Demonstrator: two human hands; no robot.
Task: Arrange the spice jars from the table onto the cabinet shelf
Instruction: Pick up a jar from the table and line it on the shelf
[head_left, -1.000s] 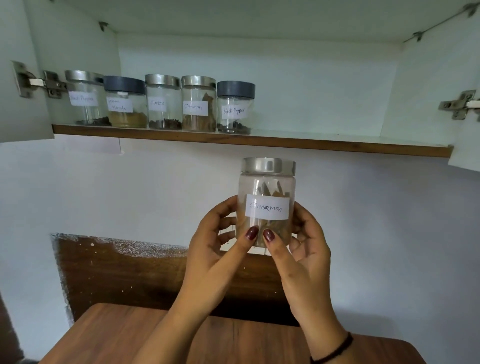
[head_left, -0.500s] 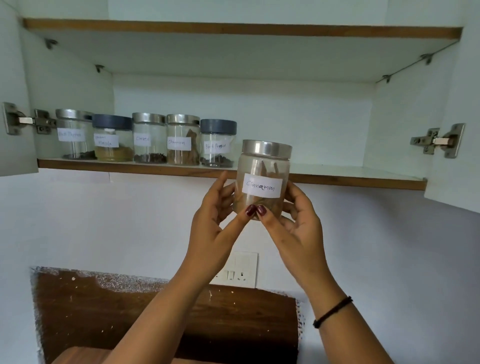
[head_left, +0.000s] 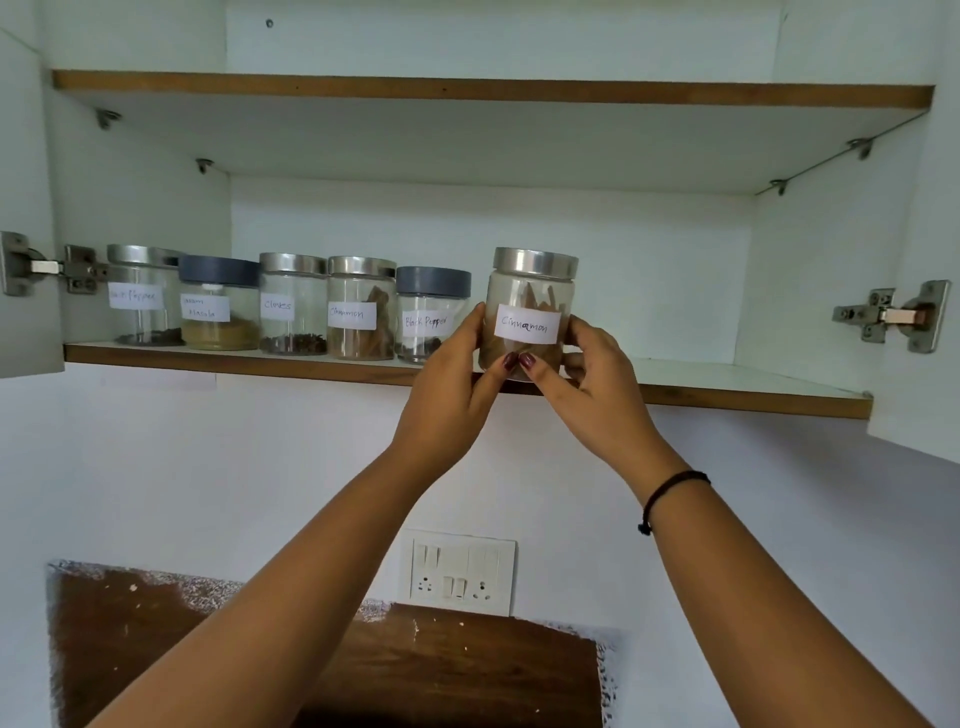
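Both hands grip one cinnamon jar (head_left: 530, 312) at the front edge of the cabinet shelf (head_left: 727, 387). The left hand (head_left: 449, 384) curls round its 9 o'clock side and the right hand (head_left: 589, 387) round its 3 o'clock side, with both thumbs meeting low on the front under the label. The jar is upright with a silver lid; I cannot tell whether its base touches the shelf. Just beside it at 9 o'clock, a black pepper jar (head_left: 431, 312) ends a row of five labelled jars (head_left: 293, 306) running toward the left wall. A black bracelet (head_left: 670, 493) circles the right wrist. A socket plate (head_left: 460, 571) sits on the wall at 6 o'clock from the hands
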